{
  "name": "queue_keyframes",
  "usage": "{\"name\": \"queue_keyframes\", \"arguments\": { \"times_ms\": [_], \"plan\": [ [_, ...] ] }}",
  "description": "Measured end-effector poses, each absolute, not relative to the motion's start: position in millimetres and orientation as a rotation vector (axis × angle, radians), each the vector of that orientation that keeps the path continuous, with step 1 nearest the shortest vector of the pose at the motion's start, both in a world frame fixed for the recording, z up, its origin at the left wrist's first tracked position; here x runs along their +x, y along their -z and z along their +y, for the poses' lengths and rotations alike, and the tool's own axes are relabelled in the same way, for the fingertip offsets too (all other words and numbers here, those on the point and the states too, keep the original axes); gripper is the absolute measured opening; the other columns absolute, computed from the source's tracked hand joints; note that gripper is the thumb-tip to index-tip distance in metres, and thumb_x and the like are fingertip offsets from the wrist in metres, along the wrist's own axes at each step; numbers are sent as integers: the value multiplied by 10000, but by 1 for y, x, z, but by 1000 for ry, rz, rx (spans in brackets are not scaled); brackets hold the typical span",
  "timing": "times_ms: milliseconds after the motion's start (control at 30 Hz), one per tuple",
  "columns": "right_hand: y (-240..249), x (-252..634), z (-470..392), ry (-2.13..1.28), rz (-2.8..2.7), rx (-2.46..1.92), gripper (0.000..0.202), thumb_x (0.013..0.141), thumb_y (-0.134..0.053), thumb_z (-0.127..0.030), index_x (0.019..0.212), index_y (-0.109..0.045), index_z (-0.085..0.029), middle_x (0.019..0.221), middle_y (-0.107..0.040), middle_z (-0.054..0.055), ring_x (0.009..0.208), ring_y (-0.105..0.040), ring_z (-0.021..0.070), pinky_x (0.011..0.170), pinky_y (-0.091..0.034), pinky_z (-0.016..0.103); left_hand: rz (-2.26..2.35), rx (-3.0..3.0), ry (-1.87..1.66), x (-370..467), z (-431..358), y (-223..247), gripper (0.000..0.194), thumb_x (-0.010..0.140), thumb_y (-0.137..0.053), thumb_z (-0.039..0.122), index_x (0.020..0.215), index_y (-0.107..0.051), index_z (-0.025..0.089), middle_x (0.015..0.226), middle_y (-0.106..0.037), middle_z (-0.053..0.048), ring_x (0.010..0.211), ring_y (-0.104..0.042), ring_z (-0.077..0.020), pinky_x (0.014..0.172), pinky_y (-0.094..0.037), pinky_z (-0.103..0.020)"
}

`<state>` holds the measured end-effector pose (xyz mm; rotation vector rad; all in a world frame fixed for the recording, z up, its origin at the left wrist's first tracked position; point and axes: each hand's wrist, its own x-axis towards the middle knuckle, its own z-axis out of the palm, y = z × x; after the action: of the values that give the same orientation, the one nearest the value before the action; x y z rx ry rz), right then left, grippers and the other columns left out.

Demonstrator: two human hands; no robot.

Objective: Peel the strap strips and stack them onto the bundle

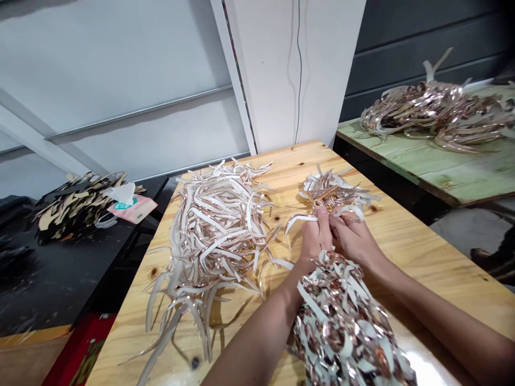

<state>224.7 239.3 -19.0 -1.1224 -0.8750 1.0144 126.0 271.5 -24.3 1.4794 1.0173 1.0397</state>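
Note:
My left hand (316, 236) and my right hand (351, 236) meet over the wooden table, both with fingers closed around a pale, shiny strip (301, 217) whose ends stick out on either side. Between my forearms lies a long piece covered in rose-gold and white strips (348, 321), its far end just below my hands. Left of them spreads a large heap of loose strips (221, 220). A smaller pile of strips (333, 187) sits just beyond my fingers.
The wooden table (426, 262) fills the middle. On a dark table (100, 262) at left are cut pieces (72, 212) and a pink tissue box (134, 208). A green-topped table (462, 171) at right bears more shiny strips (438, 112).

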Motion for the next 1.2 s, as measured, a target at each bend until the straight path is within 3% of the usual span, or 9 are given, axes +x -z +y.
{"name": "queue_keyframes", "arguments": {
  "times_ms": [200, 400, 533, 733, 800, 967, 1133, 1200],
  "plan": [
    [12, 223, 242, -1033, -756, -1123, 434, 837, -759, -330, 555, -450, -215, 493, -354, -62, 474, -285, 90, 394, -268, 215, 996, 1498, -1051, 129, 275, 28, 375, 1065, -326, 459, 816, -500, 238, 711, -562, -34, 693, -541, -193, 675, -404, -330],
    [-5, 232, 242, -1177, -497, -934, 330, 803, -697, -238, 617, -424, -224, 511, -383, -62, 422, -324, 78, 398, -378, 214, 867, 1406, -1035, 134, 277, 36, 473, 1056, -300, 563, 752, -465, 241, 661, -539, -9, 631, -545, -176, 682, -460, -341],
    [-14, 241, 242, -1285, -377, -822, 315, 803, -671, -202, 644, -399, -225, 534, -334, -71, 420, -285, 73, 371, -347, 193, 851, 1476, -1013, 134, 276, 38, 487, 1024, -356, 630, 733, -522, 278, 668, -582, -27, 666, -562, -213, 741, -470, -383],
    [-20, 246, 239, -1223, -425, -739, 331, 814, -671, -204, 637, -393, -215, 580, -285, -64, 447, -264, 74, 392, -345, 187, 916, 1493, -1017, 136, 275, 41, 526, 1028, -332, 630, 661, -473, 279, 598, -552, -16, 605, -543, -209, 756, -475, -401],
    [-20, 244, 238, -1161, -474, -737, 328, 809, -695, -213, 637, -415, -213, 593, -313, -57, 473, -335, 81, 424, -385, 201, 917, 1477, -1016, 137, 276, 43, 532, 1036, -307, 616, 673, -480, 269, 594, -556, -11, 593, -545, -200, 741, -479, -395],
    [-16, 238, 242, -1081, -615, -798, 240, 788, -764, -281, 706, -543, -231, 813, -609, -1, 603, -543, 147, 418, -426, 271, 769, 1216, -1093, 137, 275, 39, 435, 1015, -355, 624, 797, -502, 277, 660, -609, -3, 598, -558, -172, 624, -477, -316],
    [-7, 234, 244, -1041, -643, -888, 238, 738, -839, -275, 714, -607, -227, 671, -541, -28, 619, -539, 147, 501, -509, 273, 612, 1232, -1138, 131, 268, 26, 317, 976, -509, 573, 849, -555, 286, 839, -680, -40, 669, -581, -167, 609, -484, -298],
    [-7, 233, 243, -997, -662, -917, 225, 722, -860, -272, 734, -643, -217, 686, -566, -23, 644, -560, 144, 538, -534, 262, 691, 1291, -1116, 130, 266, 24, 333, 976, -515, 571, 833, -567, 275, 811, -664, -45, 666, -576, -168, 608, -488, -297]
  ]
}}
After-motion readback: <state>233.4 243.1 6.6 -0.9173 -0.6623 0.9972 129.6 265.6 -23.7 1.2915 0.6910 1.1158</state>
